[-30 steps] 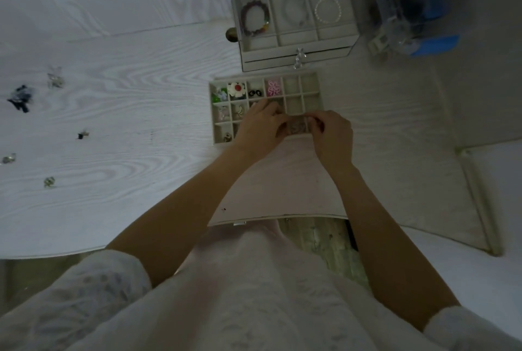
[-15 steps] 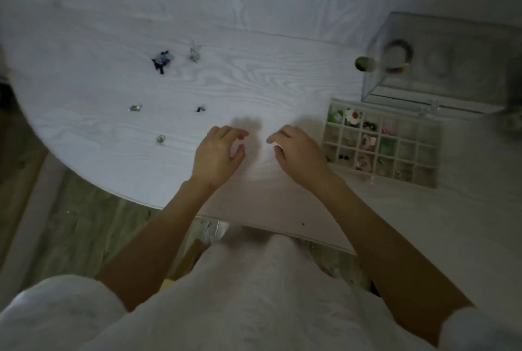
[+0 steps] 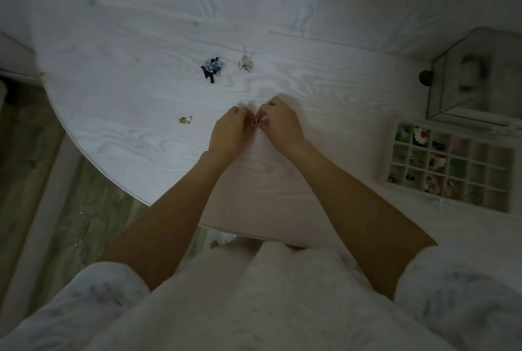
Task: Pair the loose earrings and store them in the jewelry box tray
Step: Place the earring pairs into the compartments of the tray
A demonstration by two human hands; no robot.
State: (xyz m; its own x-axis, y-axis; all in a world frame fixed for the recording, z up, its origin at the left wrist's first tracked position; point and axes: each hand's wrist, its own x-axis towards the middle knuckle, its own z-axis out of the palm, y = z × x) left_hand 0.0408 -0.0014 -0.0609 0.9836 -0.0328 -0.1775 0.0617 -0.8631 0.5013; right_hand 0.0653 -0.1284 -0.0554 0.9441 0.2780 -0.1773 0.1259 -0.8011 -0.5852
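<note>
Head view, grip: your left hand (image 3: 230,131) and right hand (image 3: 282,124) meet fingertip to fingertip, curled round a tiny dark earring (image 3: 255,122) pinched between them; whether each hand has its own piece I cannot tell.
Landmark: the jewelry box tray (image 3: 449,168), well off to the right of your hands, many cells already filled.
Risk, drop: so small a piece could slip from your pinch and skitter over the smooth table; a loosened thumb would cause it.
Risk, mismatch: the light is dim, so you could pair it with the wrong mate.
Risk, carry: the trip to the tray is long; a sleeve or forearm could brush the tray's near rim.
Loose pieces: a dark blue earring (image 3: 213,66) and a pale earring (image 3: 245,62) lie far left of the tray, beyond your hands; a small green-gold earring (image 3: 185,120) lies farther left still, near the table's curved edge, where a nudge could send it to the floor.
Surface: white wood-grain table (image 3: 127,90), rounded on the side away from the tray.
Room: a clear glass jewelry box (image 3: 474,79) stands just behind the tray; patterned floor (image 3: 42,181) shows past the table edge.
</note>
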